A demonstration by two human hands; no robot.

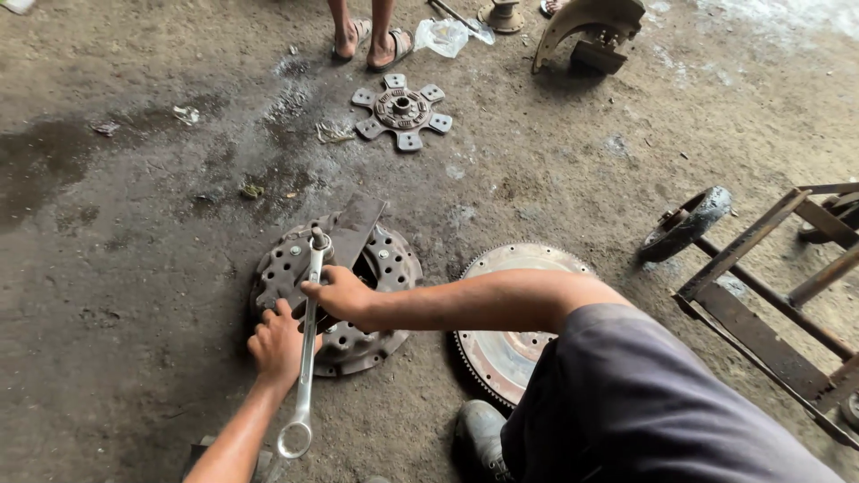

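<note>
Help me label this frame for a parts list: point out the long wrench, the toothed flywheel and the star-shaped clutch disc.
long wrench (307,358), head view, middle of its shaft.
toothed flywheel (501,358), head view, flat rusty face.
star-shaped clutch disc (402,109), head view, central hub.

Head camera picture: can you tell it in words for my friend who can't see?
A person's right hand grips a long silver wrench set on a round, holed metal plate on a dirty concrete floor, while the left hand steadies the plate. A toothed flywheel lies beside it.

One head-worn camera looks steeply down, close above the workshop floor (134,268), facing forward.
</note>
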